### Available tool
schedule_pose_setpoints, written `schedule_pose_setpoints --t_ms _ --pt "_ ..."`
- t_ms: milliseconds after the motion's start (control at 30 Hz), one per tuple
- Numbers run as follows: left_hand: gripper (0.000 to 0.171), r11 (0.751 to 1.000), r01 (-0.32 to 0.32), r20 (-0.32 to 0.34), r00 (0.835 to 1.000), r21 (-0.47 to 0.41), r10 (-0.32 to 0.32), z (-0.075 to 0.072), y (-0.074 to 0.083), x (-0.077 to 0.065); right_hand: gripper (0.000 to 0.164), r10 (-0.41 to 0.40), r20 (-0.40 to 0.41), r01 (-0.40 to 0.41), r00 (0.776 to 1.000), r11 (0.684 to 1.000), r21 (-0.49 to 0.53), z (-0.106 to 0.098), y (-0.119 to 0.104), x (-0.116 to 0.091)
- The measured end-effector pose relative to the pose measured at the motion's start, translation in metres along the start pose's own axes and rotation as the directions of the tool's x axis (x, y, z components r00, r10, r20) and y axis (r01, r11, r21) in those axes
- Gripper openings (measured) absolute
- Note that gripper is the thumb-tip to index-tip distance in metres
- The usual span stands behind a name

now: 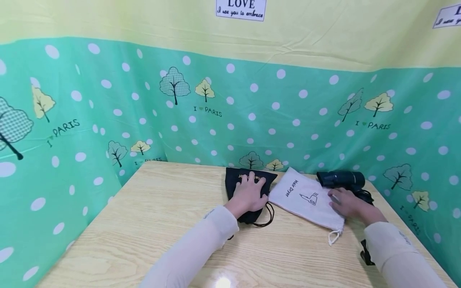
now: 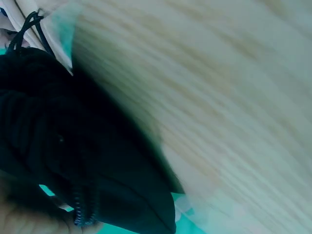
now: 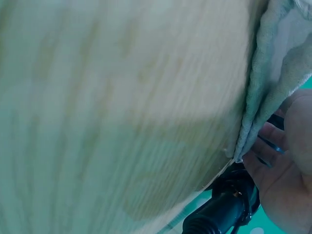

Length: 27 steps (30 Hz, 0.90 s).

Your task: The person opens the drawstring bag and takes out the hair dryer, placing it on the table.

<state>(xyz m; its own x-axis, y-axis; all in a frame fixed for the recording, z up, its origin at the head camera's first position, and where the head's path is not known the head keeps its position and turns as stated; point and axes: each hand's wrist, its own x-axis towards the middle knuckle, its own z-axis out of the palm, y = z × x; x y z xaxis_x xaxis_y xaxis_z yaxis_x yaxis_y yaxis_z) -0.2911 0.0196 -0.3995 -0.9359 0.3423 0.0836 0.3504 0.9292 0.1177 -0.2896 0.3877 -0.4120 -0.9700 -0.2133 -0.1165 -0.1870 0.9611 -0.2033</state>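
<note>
Behind everything hangs the dotted green-and-yellow cloth (image 1: 108,102), with the wooden tabletop (image 1: 108,240) before it. On that lie a white pouch (image 1: 304,196), right of middle, and a black pouch (image 1: 233,182) just left of it. A dark hair dryer (image 1: 342,179) lies near the back right corner. My left hand (image 1: 248,195) spreads wide over the black pouch; my right hand (image 1: 347,204) meets the white one's edge — whether it pinches, I cannot tell.
</note>
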Motion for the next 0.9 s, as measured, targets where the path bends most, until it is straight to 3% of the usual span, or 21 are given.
schedule_pose_setpoints --t_ms 200,467,700,900 --pt "0.059 1.0 0.008 0.032 0.999 0.012 -0.008 -0.001 0.0 0.004 0.043 -0.044 -0.029 0.042 0.999 0.998 -0.038 0.002 0.0 -0.001" --pt "0.057 0.996 -0.085 0.011 0.996 0.041 0.085 -0.008 -0.022 0.005 0.045 -0.003 -0.02 0.002 1.0 1.0 -0.02 0.001 0.001 0.001" --pt "0.064 0.977 -0.204 -0.012 0.979 -0.066 0.203 -0.015 -0.057 0.017 0.043 -0.009 -0.02 0.009 1.0 1.0 -0.006 -0.004 -0.004 -0.001" --pt "0.064 0.966 -0.225 0.001 0.974 -0.132 0.227 -0.017 -0.072 0.024 0.044 -0.032 -0.048 0.032 0.998 0.999 0.006 -0.006 -0.012 -0.004"
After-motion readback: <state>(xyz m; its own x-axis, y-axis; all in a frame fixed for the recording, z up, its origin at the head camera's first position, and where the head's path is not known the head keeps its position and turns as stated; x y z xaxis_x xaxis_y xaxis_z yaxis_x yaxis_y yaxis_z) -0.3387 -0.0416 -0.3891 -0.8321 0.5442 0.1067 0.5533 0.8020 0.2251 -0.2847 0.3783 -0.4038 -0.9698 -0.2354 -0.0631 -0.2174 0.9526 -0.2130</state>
